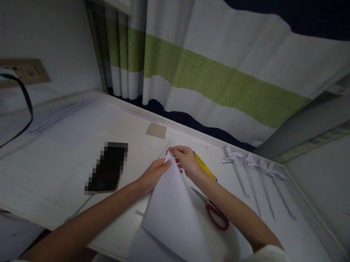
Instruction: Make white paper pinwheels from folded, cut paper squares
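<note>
A large sheet of white paper (pixel 174 212), folded over at its top into a point, slants down toward me past the table's front edge. My left hand (pixel 156 172) pinches the sheet near that point, thumb on the upper face. At the tip itself, my right hand (pixel 185 160) has closed its thumb and forefinger on the paper; its other fingers show partly behind the edge. Beneath my right forearm lie scissors (pixel 214 213) with red handles. A yellow utility knife (pixel 204 166) rests just beyond that forearm.
Several paper pinwheels (pixel 260 166) on thin sticks lie at the right. A phone (pixel 109 168), blurred out, is on the left, with a beige square card (pixel 156 130) farther back. White sheets (pixel 71 120) lie at the back left. A black cable (pixel 27 98) hangs from the wall socket (pixel 30 71).
</note>
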Available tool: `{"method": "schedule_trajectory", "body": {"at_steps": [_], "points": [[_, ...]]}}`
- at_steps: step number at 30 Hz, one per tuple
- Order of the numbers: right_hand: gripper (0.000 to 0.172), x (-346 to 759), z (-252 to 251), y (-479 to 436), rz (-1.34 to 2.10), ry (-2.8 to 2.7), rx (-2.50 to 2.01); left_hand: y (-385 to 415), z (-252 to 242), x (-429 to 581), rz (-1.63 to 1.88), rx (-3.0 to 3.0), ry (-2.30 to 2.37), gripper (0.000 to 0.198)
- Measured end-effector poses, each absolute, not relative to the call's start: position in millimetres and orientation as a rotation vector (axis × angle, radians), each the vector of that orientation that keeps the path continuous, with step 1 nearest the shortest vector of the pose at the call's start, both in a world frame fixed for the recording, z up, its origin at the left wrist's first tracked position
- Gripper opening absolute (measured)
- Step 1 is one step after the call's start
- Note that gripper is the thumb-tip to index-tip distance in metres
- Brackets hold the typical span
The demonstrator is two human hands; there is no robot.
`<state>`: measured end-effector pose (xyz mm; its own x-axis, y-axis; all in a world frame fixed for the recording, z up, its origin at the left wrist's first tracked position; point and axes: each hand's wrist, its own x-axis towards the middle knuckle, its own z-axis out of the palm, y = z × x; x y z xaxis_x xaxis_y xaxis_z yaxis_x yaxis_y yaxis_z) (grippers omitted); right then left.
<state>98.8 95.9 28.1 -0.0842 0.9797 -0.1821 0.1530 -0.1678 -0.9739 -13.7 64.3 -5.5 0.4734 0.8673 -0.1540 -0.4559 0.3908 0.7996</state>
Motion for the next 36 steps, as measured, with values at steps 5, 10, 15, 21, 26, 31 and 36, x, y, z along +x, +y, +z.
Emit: {"method": "schedule_trajectory", "body": {"at_steps": [5, 10, 15, 21, 26, 31, 36], "points": [[0.024, 97, 25, 96, 1.323, -1.294, -1.402, 64, -4, -14, 0.904, 0.731, 0.639, 0.029], [0.026, 97, 22, 100, 1.373, -1.312, -1.378, 67, -7, -14, 0.914, 0.692, 0.654, 0.028], [0.024, 97, 25, 101, 1.441, -1.308, -1.362, 69, -11, -12, 0.941, 0.659, 0.649, 0.025], [0.020, 97, 20, 101, 1.463, -1.258, -1.347, 68, -11, -12, 0.947, 0.647, 0.637, 0.024], [0.020, 98, 17, 99, 1.445, -1.228, -1.337, 69, -13, -12, 0.947, 0.652, 0.614, 0.026], [0.024, 99, 18, 101, 1.484, -1.235, -1.311, 70, -18, -12, 0.946, 0.661, 0.601, 0.027], [0.025, 98, 21, 105, 1.525, -1.241, -1.302, 69, -16, -13, 0.938, 0.667, 0.620, 0.023]]}}
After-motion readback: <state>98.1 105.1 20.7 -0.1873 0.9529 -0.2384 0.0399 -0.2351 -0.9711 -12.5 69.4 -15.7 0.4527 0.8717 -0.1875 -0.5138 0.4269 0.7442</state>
